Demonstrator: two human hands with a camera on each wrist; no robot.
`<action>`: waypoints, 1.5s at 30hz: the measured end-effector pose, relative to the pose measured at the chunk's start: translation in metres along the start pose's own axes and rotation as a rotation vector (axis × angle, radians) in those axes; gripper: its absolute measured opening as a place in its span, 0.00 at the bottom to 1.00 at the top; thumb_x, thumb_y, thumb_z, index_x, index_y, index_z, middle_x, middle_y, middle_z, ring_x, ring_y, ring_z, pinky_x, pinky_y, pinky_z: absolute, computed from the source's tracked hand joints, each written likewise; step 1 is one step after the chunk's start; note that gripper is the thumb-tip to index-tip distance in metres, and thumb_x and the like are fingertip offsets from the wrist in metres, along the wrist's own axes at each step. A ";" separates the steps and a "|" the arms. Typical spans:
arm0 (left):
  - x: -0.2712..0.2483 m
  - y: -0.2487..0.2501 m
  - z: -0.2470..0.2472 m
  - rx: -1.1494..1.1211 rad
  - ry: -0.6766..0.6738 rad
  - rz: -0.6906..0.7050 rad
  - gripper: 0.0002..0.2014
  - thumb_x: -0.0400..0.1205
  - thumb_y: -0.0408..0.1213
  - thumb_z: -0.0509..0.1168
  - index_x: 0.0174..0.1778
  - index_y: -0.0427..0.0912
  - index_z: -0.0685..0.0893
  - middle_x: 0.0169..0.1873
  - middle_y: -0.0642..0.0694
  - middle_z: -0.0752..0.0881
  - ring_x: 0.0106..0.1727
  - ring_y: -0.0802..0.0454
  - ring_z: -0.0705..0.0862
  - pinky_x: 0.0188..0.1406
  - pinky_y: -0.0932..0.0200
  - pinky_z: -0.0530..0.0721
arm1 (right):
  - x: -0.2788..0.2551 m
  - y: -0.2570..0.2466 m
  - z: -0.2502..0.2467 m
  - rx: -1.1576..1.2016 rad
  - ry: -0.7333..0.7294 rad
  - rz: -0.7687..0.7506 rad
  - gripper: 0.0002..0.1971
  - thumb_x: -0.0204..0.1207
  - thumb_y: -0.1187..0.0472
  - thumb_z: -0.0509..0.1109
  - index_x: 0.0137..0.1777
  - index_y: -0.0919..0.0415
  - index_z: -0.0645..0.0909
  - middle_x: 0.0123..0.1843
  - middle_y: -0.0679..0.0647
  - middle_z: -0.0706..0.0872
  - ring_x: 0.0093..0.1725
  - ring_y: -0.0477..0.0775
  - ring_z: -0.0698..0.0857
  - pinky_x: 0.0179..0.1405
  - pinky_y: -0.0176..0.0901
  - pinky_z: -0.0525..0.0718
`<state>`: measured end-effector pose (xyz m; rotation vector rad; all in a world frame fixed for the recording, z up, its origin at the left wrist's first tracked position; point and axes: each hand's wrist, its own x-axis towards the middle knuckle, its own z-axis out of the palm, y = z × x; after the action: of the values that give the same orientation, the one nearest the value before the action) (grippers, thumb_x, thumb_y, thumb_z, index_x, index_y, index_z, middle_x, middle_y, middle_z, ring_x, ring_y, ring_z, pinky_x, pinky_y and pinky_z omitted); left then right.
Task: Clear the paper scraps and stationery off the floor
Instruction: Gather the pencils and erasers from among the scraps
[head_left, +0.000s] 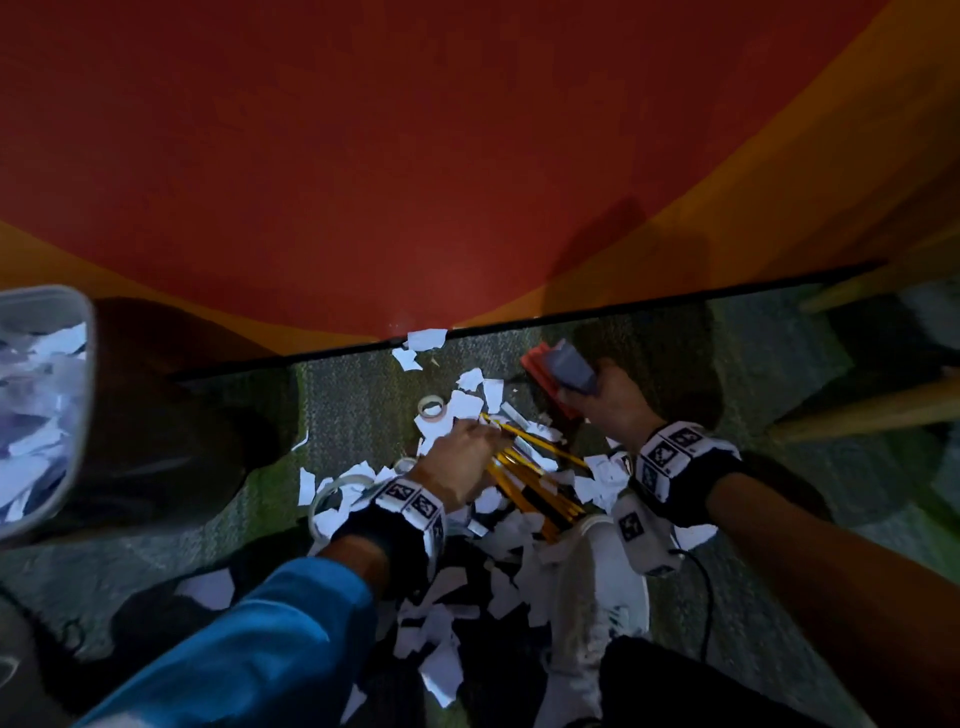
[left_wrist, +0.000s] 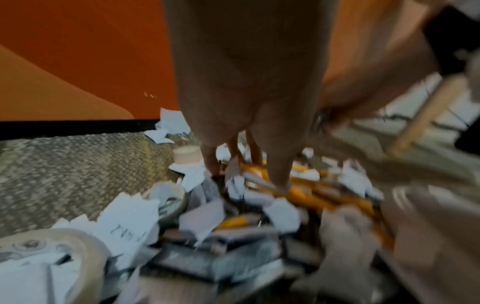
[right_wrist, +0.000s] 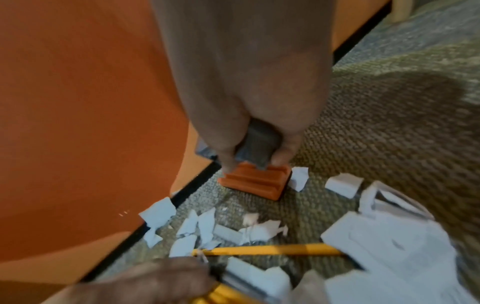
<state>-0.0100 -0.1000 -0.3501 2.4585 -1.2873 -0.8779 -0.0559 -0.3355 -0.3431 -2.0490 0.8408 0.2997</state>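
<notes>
Torn white paper scraps (head_left: 511, 525) litter the green carpet (head_left: 353, 410) along the wall. My left hand (head_left: 467, 436) grips a bundle of yellow pencils (head_left: 524, 478) in the middle of the pile; in the left wrist view its fingers (left_wrist: 278, 174) curl down onto the pencils (left_wrist: 324, 197). To the right, my right hand (head_left: 587, 389) holds a grey-and-orange block (head_left: 550, 371) near the wall. The right wrist view shows its fingers (right_wrist: 226, 156) round the grey top (right_wrist: 257, 148), with the orange ridged base (right_wrist: 254, 183) low over the carpet. One pencil (right_wrist: 272, 252) lies apart.
A white bin (head_left: 78, 415) holding paper scraps stands at the left. Tape rolls (head_left: 432, 408) (head_left: 337, 493) lie among the scraps. My white shoe (head_left: 597, 577) is planted in the pile. Wooden chair legs (head_left: 857, 410) stand at the right, and an orange wall (head_left: 415, 182) lies ahead.
</notes>
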 end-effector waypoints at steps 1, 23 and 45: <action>0.000 0.000 0.004 0.086 -0.027 -0.014 0.28 0.82 0.37 0.69 0.79 0.51 0.74 0.78 0.49 0.71 0.79 0.42 0.64 0.69 0.42 0.76 | 0.003 -0.002 -0.002 -0.040 0.044 0.023 0.27 0.74 0.57 0.79 0.64 0.69 0.71 0.54 0.60 0.82 0.53 0.60 0.84 0.42 0.46 0.80; -0.018 -0.004 0.000 0.004 -0.038 -0.150 0.15 0.78 0.32 0.70 0.60 0.45 0.86 0.60 0.43 0.83 0.64 0.44 0.80 0.61 0.48 0.81 | -0.054 -0.011 0.053 -0.402 -0.352 -0.433 0.10 0.66 0.49 0.79 0.41 0.53 0.84 0.49 0.54 0.90 0.50 0.54 0.87 0.54 0.51 0.85; -0.031 0.006 0.012 -1.190 0.431 -0.446 0.10 0.78 0.23 0.74 0.54 0.32 0.88 0.40 0.39 0.87 0.34 0.52 0.85 0.29 0.61 0.85 | -0.060 -0.002 0.039 0.369 -0.238 -0.186 0.07 0.80 0.71 0.70 0.42 0.73 0.83 0.35 0.59 0.90 0.32 0.54 0.88 0.33 0.41 0.84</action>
<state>-0.0352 -0.0773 -0.3446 1.7403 0.0406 -0.7789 -0.0955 -0.2761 -0.3345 -1.6921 0.5118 0.2572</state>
